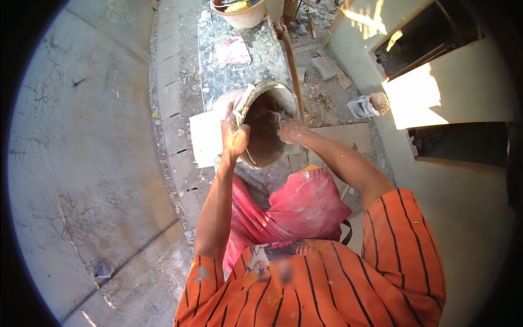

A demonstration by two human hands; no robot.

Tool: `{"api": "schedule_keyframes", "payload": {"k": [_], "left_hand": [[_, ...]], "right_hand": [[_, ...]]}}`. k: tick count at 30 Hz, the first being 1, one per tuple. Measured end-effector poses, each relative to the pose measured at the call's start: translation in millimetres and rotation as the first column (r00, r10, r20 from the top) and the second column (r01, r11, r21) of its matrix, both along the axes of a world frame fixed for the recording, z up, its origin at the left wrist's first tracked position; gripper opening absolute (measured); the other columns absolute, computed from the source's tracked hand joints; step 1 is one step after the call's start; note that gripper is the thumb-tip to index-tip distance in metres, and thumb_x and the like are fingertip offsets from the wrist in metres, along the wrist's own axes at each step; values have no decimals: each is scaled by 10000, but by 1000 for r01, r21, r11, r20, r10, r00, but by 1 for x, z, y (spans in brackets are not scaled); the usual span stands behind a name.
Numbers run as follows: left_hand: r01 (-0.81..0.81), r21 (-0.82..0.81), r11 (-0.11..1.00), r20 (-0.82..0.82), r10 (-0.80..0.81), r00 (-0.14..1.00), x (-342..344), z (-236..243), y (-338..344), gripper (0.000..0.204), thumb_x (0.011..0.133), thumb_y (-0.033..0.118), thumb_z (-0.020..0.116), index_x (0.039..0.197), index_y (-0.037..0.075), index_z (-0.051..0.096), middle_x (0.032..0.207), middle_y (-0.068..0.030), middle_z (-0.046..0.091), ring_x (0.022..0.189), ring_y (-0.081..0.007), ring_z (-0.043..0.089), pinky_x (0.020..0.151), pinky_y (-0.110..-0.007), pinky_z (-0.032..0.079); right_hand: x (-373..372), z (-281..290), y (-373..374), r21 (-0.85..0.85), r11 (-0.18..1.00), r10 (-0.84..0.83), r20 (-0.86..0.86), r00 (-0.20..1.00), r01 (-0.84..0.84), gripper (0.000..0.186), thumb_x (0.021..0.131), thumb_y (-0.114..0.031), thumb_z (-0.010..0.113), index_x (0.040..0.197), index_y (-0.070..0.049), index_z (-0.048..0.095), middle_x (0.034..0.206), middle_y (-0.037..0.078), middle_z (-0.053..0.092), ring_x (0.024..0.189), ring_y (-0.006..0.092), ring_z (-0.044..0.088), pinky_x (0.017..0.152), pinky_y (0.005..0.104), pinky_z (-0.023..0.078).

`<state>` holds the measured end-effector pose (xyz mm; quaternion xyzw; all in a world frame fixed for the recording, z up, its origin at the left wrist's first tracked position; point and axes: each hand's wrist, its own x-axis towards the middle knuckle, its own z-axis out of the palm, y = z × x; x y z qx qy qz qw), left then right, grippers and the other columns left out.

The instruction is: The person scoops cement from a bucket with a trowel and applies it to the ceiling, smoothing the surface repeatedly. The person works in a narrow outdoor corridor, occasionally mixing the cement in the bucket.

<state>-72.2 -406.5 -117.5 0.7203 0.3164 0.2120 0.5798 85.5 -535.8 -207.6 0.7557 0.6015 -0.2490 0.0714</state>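
A plaster-caked bucket is tipped on its side above my knees, its mouth facing me and its inside dark and smeared. My left hand is closed on the left part of the bucket's rim, thumb at the edge. Just inside the right part of the mouth is my right hand, its fingers curled. A thin pale strip shows by those fingers, too small to name.
Ahead stands a splattered bench with a stained sheet and a filled basin. A white sack or tub stands at the right among rubble and boards. A bare wall rises at the left.
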Motion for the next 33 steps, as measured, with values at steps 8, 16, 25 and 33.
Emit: {"api": "schedule_keyframes", "payload": {"k": [8,16,25,33], "left_hand": [[163,-90,982,18,-162,987,-22,10,76,581,619,64,471,1188,-24,550,996,-47,589,830,-126,500,752,-236,414],[276,-129,952,-82,-288,954,1,19,83,589,594,45,474,1170,-44,559,798,-33,577,647,-100,483,597,-214,411],[288,-125,950,-140,-304,942,41,19,87,59,599,12,520,625,-36,543,566,20,438,548,-100,384,515,-266,331],[298,-49,953,-228,-301,926,49,26,77,100,584,80,544,624,-11,532,578,-19,446,560,-130,394,535,-285,345]], "right_hand": [[3,54,0,-246,827,-507,-714,482,506,288,778,-242,569,744,39,622,752,168,652,577,233,609,531,359,471],[-72,83,56,188,967,-170,-25,985,172,234,809,-126,586,1007,-26,660,996,125,665,895,278,662,703,356,559],[-29,56,0,-221,948,238,24,971,-227,281,863,-116,497,1112,3,549,1010,119,654,971,263,631,841,383,488],[-44,-2,28,87,970,-238,112,965,229,354,809,-150,604,1122,-14,508,1017,156,657,879,249,672,619,426,564]]}}
